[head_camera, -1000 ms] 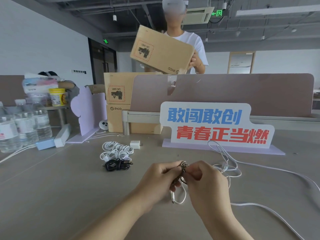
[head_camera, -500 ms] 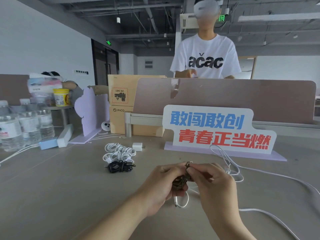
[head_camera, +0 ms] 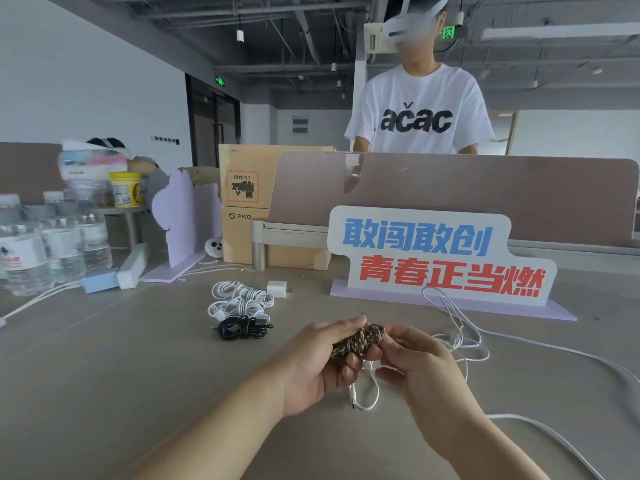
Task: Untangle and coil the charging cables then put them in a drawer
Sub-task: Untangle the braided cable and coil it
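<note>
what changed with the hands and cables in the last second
The braided cable now lies bundled in the left hand; the right hand has loosened its pinch, contact unclear. The person behind no longer holds a box. White coil, black coil and charger plug stayed.

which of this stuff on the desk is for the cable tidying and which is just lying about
For the job: braided brown cable bundle, coiled white cables, coiled black cable, loose white cable.
Lying about: clear water bottles, cardboard boxes, white slogan sign, yellow tub.
</note>
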{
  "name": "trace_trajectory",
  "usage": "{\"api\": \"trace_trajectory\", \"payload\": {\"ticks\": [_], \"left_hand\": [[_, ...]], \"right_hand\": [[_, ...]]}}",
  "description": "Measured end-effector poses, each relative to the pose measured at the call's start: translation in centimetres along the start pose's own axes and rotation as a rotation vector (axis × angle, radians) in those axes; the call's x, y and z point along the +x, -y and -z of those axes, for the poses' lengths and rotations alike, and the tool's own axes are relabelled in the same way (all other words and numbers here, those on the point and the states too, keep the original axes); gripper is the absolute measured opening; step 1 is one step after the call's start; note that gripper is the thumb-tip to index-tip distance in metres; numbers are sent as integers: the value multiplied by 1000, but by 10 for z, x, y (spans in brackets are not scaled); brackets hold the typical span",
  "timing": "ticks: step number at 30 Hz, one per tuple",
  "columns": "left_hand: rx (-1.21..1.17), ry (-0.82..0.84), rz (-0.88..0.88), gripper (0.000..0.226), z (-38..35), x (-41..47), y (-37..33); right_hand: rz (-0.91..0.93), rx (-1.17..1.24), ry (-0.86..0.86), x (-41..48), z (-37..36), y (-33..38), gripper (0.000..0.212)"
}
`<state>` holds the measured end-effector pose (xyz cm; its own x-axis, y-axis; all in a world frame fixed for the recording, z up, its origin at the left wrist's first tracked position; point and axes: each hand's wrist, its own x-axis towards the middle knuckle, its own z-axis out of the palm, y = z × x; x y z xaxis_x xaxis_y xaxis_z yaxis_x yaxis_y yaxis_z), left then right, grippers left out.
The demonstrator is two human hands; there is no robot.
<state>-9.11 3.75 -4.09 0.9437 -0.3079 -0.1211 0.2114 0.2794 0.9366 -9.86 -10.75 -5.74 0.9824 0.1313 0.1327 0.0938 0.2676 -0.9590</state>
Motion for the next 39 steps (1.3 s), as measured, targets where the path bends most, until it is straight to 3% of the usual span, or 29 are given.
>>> {"api": "trace_trajectory", "payload": {"ticks": [2, 6, 8, 11, 16, 20, 25, 28, 31, 34, 37, 39], "left_hand": [[15, -22, 14, 20, 2, 1, 0], [7, -73, 105, 16, 9, 2, -5], [20, -68, 129, 16, 11, 2, -6], [79, -49, 145, 18, 12, 2, -5], [207, 76, 43, 33, 23, 3, 0], [68, 76, -57, 37, 25, 1, -2], [-22, 4, -184, 30, 30, 3, -9], [178, -177, -281, 19, 42, -1, -7], [334, -232, -281, 18, 64, -12, -5], [393, -235, -270, 14, 91, -20, -2], [659, -413, -387, 8, 125, -15, 6], [835, -536, -396, 22, 144, -9, 11]], "right_hand": [[56, -186, -11, 2, 1, -3, 20], [396, -926, -165, 11, 10, -7, 32], [495, -1003, -218, 14, 14, -7, 33], [498, -1013, -253, 16, 16, -12, 30], [443, -864, -377, 15, 16, -15, 15], [349, -751, -342, 0, -3, -18, 18], [-13, -211, -110, -7, -45, -15, 24], [-165, 108, 14, -4, -67, -19, 25], [-191, 206, -30, 3, -84, -37, 19], [-71, -138, -99, 14, -97, -60, 10], [82, -671, -76, 30, -110, -73, 17], [146, -806, -59, 43, -118, -76, 11]]}}
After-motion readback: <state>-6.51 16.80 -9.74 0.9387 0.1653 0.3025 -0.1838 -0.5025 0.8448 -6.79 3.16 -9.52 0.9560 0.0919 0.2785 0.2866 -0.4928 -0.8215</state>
